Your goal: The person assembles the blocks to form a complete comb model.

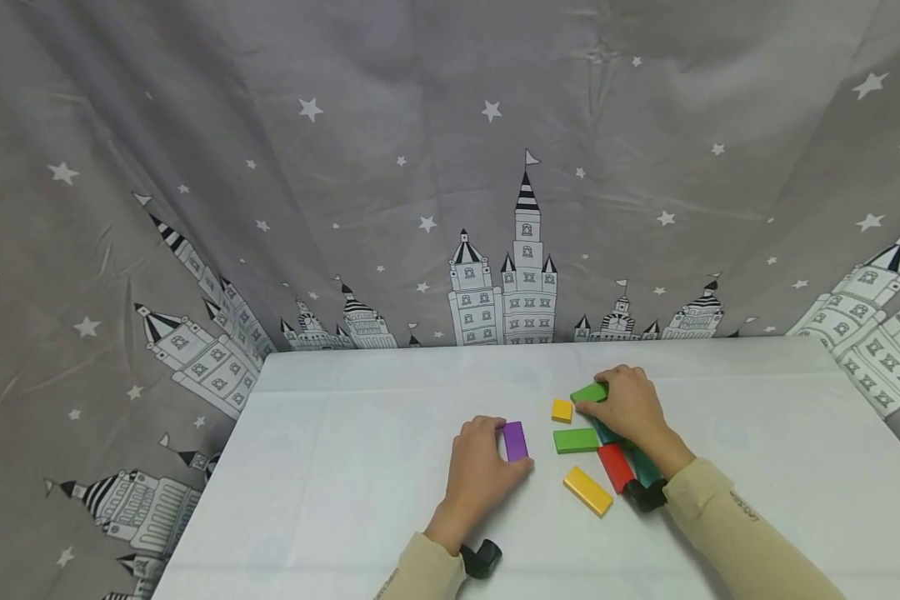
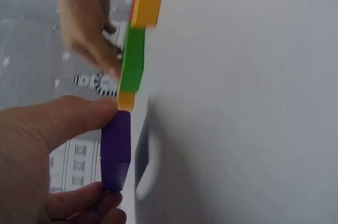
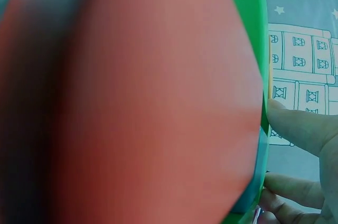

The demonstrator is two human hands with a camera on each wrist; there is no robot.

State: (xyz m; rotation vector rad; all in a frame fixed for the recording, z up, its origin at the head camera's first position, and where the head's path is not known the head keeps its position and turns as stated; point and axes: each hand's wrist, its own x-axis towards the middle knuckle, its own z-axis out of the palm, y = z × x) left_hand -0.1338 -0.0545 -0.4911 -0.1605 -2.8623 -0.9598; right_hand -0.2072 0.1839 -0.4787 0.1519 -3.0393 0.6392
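Observation:
My left hand (image 1: 478,468) pinches a purple block (image 1: 515,442) between thumb and fingers. In the left wrist view, a dark shadow lies beside this purple block (image 2: 115,150) on the white surface. Farther back on the right, my right hand (image 1: 632,408) holds a green block (image 1: 588,393) by its ends, partly covering it. A small yellow block (image 1: 562,410) lies just left of that hand. Under the right hand and wrist are a teal block (image 1: 605,432), mostly hidden, and a dark green block (image 1: 645,468). A red block fills much of the right wrist view, close and blurred.
Nearer the front lie another green block (image 1: 575,441), a red block (image 1: 616,467) and a longer yellow block (image 1: 588,491). All rest on a white table (image 1: 345,467). A grey curtain (image 1: 390,183) printed with castles and stars hangs behind it.

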